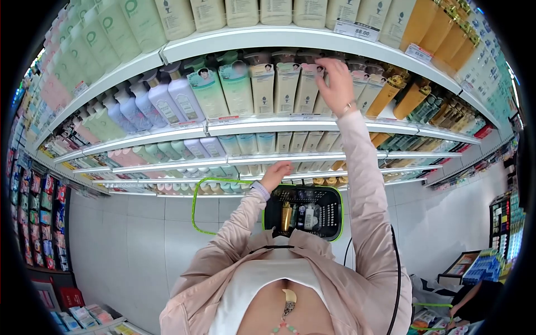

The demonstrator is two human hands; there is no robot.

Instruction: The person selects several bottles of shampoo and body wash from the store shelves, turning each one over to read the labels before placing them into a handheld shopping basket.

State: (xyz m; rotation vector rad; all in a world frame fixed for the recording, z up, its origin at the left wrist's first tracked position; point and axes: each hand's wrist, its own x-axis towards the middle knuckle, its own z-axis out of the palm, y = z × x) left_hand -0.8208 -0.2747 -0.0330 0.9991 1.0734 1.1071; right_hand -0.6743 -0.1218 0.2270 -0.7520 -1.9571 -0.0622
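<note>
A pendant (289, 300) hangs closest. The nearer right hand (337, 85) is just right of an upright bottle (307, 94), fingers and thumb apart; I can't tell the left hand's (276, 175) grip.

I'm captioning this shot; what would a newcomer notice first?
First, the right hand, up at the tops of the cream bottles, right of upper centre. Then the black basket below centre, with a gold bottle inside; the left hand shows just above it in the picture.
</note>
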